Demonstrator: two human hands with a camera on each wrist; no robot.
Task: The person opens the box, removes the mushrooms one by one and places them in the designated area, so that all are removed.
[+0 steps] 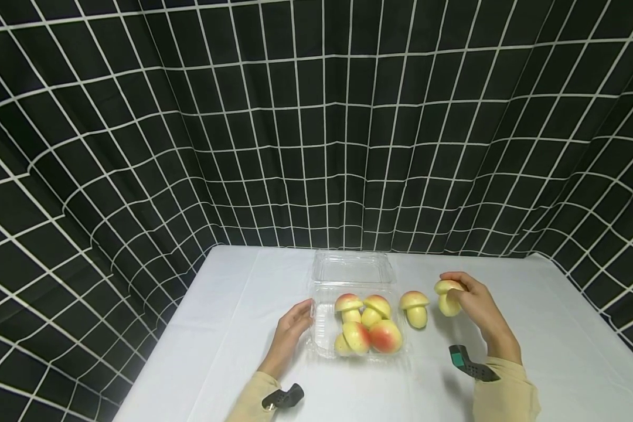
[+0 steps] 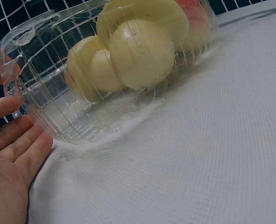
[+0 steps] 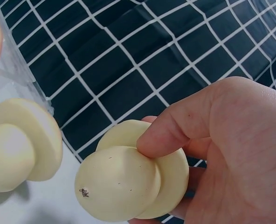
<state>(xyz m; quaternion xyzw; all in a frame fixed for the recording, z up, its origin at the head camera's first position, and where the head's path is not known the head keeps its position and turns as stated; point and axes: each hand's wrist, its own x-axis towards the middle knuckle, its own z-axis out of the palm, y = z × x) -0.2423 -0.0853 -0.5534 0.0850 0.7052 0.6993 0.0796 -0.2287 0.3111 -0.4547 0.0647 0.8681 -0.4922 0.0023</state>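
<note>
A clear plastic clamshell container [image 1: 324, 337] lies with its lid laid back, holding several yellow mushroom-shaped pieces with red-blushed caps [image 1: 349, 302]. At its left side is my left hand [image 1: 290, 331], its fairly straight fingers touching the wall and rim, as the left wrist view shows. My right hand [image 1: 477, 302] pinches a toy mushroom [image 3: 117, 182] between thumb and fingers, to the right of the container. Between that hand and the container, another toy mushroom [image 1: 415, 309] rests on the table.
A white cloth covers the table [image 1: 232, 328]. Behind it and at both sides hangs a black curtain with a white grid [image 1: 343, 146]. The clear lid [image 1: 352, 268] extends toward the back of the table. Black straps with small devices [image 1: 283, 398] sit on both wrists.
</note>
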